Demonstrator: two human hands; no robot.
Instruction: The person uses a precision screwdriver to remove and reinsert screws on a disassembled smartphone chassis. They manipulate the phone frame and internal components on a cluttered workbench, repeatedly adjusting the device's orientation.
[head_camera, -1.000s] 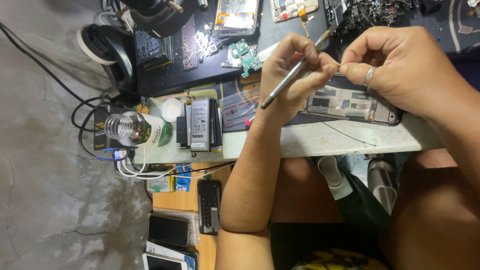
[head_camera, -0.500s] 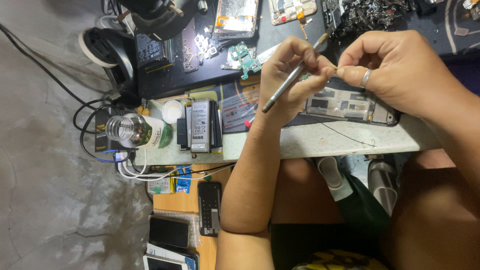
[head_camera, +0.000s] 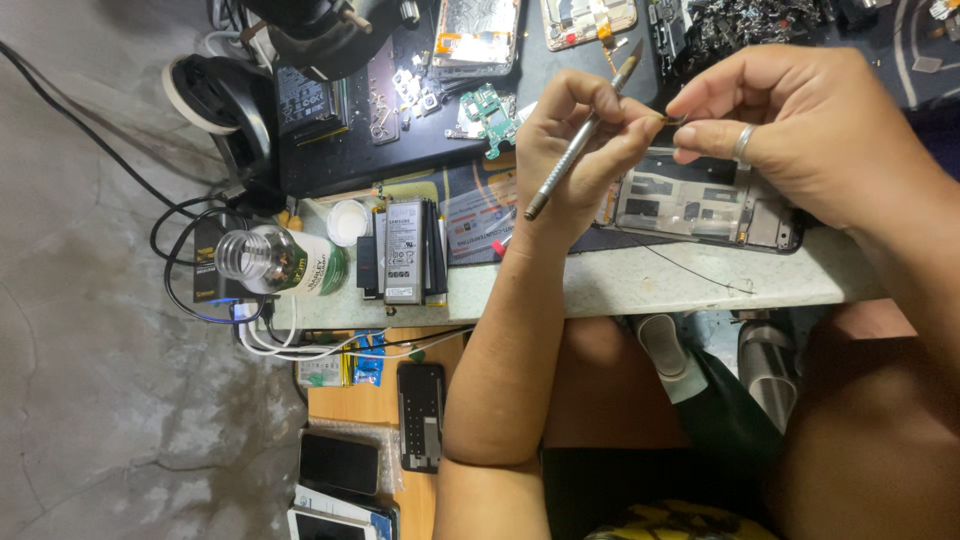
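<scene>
Head view, looking down: pale workbench (head_camera: 640, 285) runs across frame. Opened phone chassis (head_camera: 705, 205) lies flat on it, beneath both hands. Right hand (head_camera: 800, 130), ring on one finger, is raised above chassis, thumb and forefinger pinched together on a tiny part (head_camera: 674, 119); the part is too small to identify. Left hand (head_camera: 575, 150) is closed around a slim metal tool (head_camera: 580, 135), tip pointing up and away, fingertips touching the right hand's. Battery stack (head_camera: 405, 250) and clear bottle (head_camera: 275, 262) sit well apart, at bench edge.

A phone repair workbench: opened phone frame (head_camera: 705, 208), loose batteries (head_camera: 403, 250), circuit board (head_camera: 487, 106), spare phones (head_camera: 340, 463), cables, solvent bottle (head_camera: 280, 262).
</scene>
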